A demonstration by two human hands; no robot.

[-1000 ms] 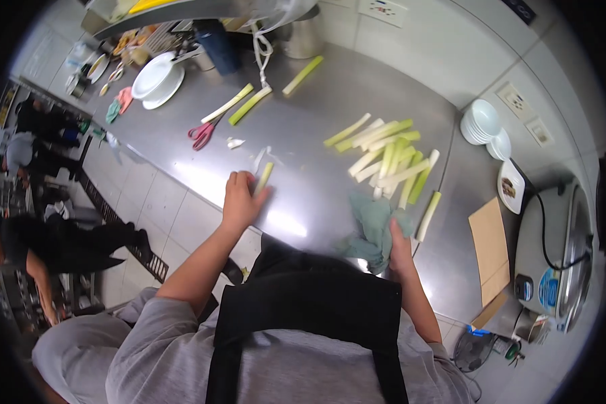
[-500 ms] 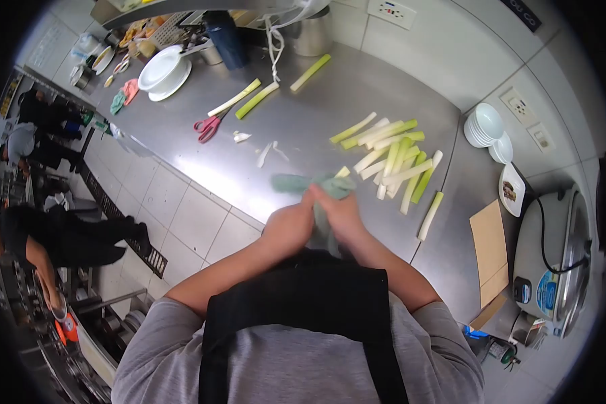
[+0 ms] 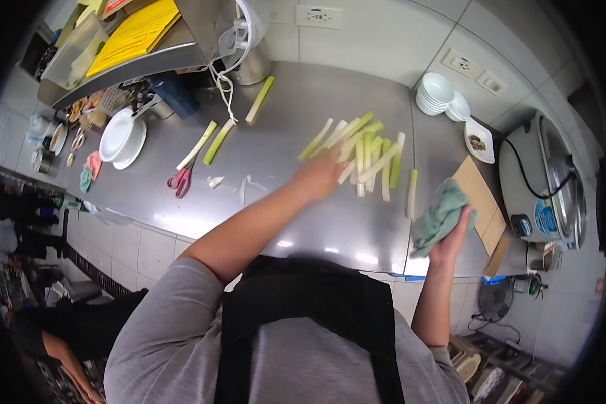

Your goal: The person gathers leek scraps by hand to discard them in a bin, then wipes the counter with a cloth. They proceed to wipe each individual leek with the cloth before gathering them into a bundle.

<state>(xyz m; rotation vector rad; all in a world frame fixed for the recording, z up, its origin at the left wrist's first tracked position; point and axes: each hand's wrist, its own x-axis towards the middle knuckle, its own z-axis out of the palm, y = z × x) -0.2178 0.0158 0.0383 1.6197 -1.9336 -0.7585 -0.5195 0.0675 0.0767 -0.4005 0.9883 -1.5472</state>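
Cloth [image 3: 440, 217] in right hand [image 3: 451, 239], leek pile [image 3: 363, 151] at left hand [image 3: 320, 176].

The left hand [image 3: 320, 176] reaches across the steel surface [image 3: 283, 135] to the pile of cut leek pieces [image 3: 367, 151], touching its near edge; the right hand [image 3: 451, 236] grips a green cloth [image 3: 438, 217]; red scissors [image 3: 180, 180] lie well apart.

A steel table [image 3: 303, 215] is gleaming under overhead light, running along a white tiled wall [image 3: 384, 34] carrying sockets [image 3: 318, 16]. A shelf [image 3: 155, 57] is hanging at its far end, and pale floor tiles [image 3: 135, 252] are showing below.
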